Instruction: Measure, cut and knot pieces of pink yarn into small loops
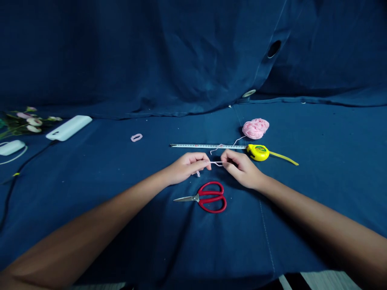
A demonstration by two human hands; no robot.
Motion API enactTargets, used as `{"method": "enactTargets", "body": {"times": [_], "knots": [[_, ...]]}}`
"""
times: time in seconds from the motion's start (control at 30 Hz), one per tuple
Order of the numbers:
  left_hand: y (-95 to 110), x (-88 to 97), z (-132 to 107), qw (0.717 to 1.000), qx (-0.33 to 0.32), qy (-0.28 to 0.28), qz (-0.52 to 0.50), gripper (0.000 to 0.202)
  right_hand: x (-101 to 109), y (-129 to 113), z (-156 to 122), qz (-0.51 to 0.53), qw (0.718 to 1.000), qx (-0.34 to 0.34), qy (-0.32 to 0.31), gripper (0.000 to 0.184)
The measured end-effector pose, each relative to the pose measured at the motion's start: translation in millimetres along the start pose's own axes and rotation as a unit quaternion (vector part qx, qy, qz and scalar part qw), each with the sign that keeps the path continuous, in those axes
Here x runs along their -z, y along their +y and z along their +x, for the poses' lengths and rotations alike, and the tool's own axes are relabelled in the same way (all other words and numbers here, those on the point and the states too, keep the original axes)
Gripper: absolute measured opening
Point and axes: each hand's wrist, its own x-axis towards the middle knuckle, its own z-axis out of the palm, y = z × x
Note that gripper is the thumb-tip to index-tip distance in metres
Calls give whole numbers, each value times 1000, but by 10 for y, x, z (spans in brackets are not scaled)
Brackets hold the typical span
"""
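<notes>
Between my two hands runs a short stretch of pale pink yarn (216,163). My left hand (193,165) is closed in a pinch on one side of it, and a small looped end hangs below those fingers. On the other side, my right hand (240,167) pinches the same yarn with thumb and forefinger. Just in front of my hands lie red-handled scissors (211,197), blades closed and pointing left. Behind them a yellow tape measure (258,152) lies with its blade (208,146) pulled out to the left. A pink yarn ball (255,128) sits beyond it, its loose tail crossing the blade.
A small pink yarn ring (136,137) lies left of centre on the blue cloth (105,193). At the far left are a white power bank (69,128) with a black cable, a white device (12,148) and artificial flowers (30,121). A blue curtain (121,56) hangs behind.
</notes>
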Motion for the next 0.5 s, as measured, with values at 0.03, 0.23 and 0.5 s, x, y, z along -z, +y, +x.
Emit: {"method": "enactTargets", "body": {"times": [0.03,0.23,0.5], "knots": [[4,-6,-3,1000,-4,4,10,29,4,4,-3,7,1000,-2,1,13],[16,-61,-25,994,-18,56,89,36,7,3,-26,41,999,1,2,20],[-37,-91,-23,987,-21,105,117,33,1,-22,-19,6,1000,-5,-2,23]]}}
